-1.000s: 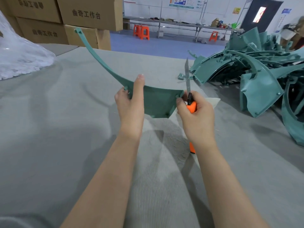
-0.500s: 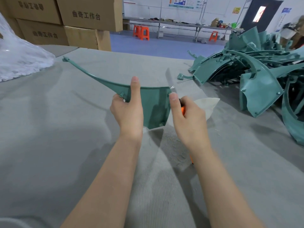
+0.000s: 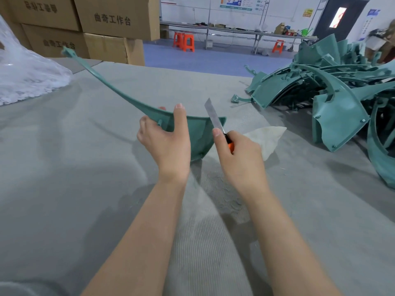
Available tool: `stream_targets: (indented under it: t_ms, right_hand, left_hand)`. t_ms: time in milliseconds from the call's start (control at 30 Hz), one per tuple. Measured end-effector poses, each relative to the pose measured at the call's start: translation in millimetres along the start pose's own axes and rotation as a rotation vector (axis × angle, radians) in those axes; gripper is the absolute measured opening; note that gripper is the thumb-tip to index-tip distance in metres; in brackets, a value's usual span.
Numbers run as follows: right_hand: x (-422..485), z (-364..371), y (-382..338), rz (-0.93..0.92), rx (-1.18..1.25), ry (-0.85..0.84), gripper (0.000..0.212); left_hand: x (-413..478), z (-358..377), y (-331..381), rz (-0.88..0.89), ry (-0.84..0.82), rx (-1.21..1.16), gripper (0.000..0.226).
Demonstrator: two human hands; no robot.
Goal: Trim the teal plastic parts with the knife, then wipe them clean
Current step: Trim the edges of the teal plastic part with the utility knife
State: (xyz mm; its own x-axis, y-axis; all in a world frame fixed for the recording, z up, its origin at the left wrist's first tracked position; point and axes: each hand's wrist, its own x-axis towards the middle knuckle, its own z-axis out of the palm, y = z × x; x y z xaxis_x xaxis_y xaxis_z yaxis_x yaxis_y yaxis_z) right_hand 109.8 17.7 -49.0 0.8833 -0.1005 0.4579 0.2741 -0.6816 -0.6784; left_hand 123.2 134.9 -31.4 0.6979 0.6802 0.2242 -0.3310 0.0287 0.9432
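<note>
My left hand [image 3: 166, 142] grips a teal plastic part [image 3: 198, 135] at the spot where its wide curved panel narrows into a long thin arm that sweeps up to the far left. The part is held above the grey felt table [image 3: 74, 167]. My right hand [image 3: 239, 159] holds an orange-handled knife [image 3: 214, 118], whose steel blade points up and lies against the panel's right edge. A white cloth [image 3: 267, 137] lies on the table just right of my right hand.
A big heap of teal parts [image 3: 333, 99] fills the table's right side. A white plastic bag [image 3: 25, 80] sits at the far left, with stacked cardboard boxes [image 3: 111, 22] behind. Orange stools and long benches stand across the blue floor.
The part's long arm dropped low and has now swung back up at the left. The knife blade moved left and now rests tilted against the panel's right edge.
</note>
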Motion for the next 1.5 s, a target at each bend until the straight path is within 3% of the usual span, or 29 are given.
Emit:
stream_targets:
  t_ms: [233, 367, 467, 567, 733, 1267, 1500]
  right_hand:
    - [6.8, -5.6, 11.6, 0.080, -0.006, -0.016, 0.055]
    - [10.7, -12.2, 18.9, 0.159, 0.001, -0.021, 0.053]
    - [10.9, -12.5, 10.8, 0.116, 0.095, 0.064, 0.053]
    - [4.2, -5.6, -2.3, 0.064, 0.189, -0.010, 0.055]
    - [-3.4, 5.3, -7.6, -0.022, 0.120, -0.073, 0.054]
    - [5.1, -0.7, 5.9, 0.143, 0.085, -0.097, 0.054]
    - [-0.7, 2.8, -8.6, 0.074, 0.193, -0.121, 0.061]
  left_hand:
    - [0.5, -0.5, -0.3, 0.097, 0.007, 0.017, 0.014]
    - [6.4, -2.8, -6.0, 0.083, 0.033, 0.008, 0.025]
    - [5.7, -2.6, -6.6, 0.123, 0.027, 0.051, 0.030]
    - [5.9, -3.4, -7.3, 0.191, 0.046, 0.138, 0.032]
    - [4.2, -2.5, -8.1, 0.228, 0.022, 0.167, 0.022]
    - [1.7, -2.1, -7.3, 0.214, 0.005, 0.162, 0.025]
    - [3.1, -1.8, -8.3, 0.216, 0.004, 0.174, 0.023]
